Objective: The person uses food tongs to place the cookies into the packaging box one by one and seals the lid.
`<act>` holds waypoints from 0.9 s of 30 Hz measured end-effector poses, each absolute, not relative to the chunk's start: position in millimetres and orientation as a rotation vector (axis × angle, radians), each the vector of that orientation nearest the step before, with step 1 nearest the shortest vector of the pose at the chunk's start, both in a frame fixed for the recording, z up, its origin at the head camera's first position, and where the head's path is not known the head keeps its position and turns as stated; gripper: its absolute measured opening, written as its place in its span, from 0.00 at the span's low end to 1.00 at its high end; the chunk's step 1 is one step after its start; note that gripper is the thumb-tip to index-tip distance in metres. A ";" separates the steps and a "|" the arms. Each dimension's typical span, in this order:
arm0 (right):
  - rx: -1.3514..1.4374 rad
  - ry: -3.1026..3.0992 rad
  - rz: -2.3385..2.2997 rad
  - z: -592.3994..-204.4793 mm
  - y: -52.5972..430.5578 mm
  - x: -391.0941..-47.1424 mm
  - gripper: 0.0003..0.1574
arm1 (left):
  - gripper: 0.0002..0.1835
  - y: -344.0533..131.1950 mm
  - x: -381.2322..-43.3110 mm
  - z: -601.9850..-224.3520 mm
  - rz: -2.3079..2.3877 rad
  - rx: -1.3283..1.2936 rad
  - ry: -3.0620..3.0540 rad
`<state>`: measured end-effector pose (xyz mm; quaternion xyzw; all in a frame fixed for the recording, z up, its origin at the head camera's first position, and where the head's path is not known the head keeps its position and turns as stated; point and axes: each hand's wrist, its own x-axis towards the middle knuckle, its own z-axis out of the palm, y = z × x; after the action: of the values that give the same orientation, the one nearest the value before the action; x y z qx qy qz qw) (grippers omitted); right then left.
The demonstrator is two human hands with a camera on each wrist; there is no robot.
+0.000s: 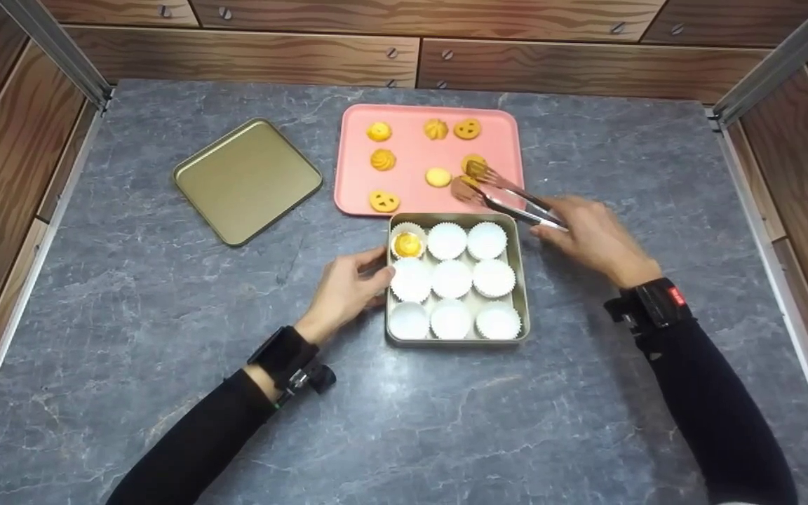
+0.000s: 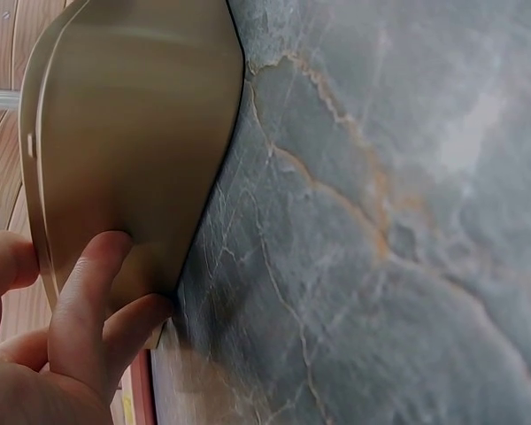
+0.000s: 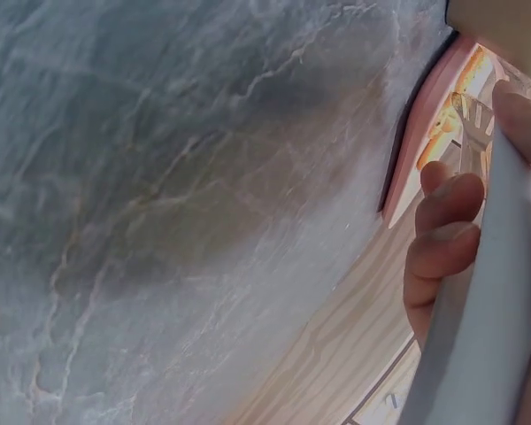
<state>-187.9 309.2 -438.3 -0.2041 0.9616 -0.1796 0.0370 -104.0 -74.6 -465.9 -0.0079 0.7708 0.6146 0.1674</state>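
With the fingers [image 3: 447, 230] of the right hand [image 1: 595, 237] wrapped round metal tongs [image 1: 509, 210], reaching over the pink tray [image 1: 407, 144], with slotted tips set narrowly apart at a yellow cookie [image 1: 470, 180] near its right side. Cannot tell whether truly pinching that cookie or merely straddling it. With the left hand [image 1: 349, 289], holding the gold-coloured tin [image 1: 523, 287] by its left wall, with fingertips against the outside and thumb at the rim. Judging by the single filled cookie [image 1: 408, 244] in the far-left paper cup, probably at the pick-up step, early in filling the cups. Next, presumably: squeeze gently enough not to crumble, lift clear, bring toward the tin just in front of the tray, and lower into one of the eight bare-looking paper cups [image 1: 452, 279]. Worth minding on the way: a pale round biscuit [image 1: 438, 177] close beside the tips and easily nudged, then the raised rim of the tin, and thin paper likely to shift under a clumsy drop. Off to the left, lying flat on the grey marbled table [image 1: 411, 435], also a square gold lid [image 1: 246, 182], well apart from the tongs and hardly an obstacle.
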 end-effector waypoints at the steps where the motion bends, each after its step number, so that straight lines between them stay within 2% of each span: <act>1: -0.626 2.957 -0.557 -437.9 309.5 -187.5 0.31 | 0.31 -74.6 -104.0 -466.1 1.749 -0.023 2.190; 15: -0.584 3.043 -0.689 -421.2 319.3 -174.7 0.33 | 0.31 -73.7 -103.5 -465.0 1.705 -0.028 2.230; 27: -0.687 3.117 -0.676 -407.8 319.3 -156.2 0.32 | 0.31 -73.6 -103.3 -465.3 1.731 -0.021 2.227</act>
<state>-156.2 319.3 -407.8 -0.2103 0.9536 -0.2067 -0.0603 -103.3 -73.6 -465.3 -0.0073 0.7794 0.6058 0.1595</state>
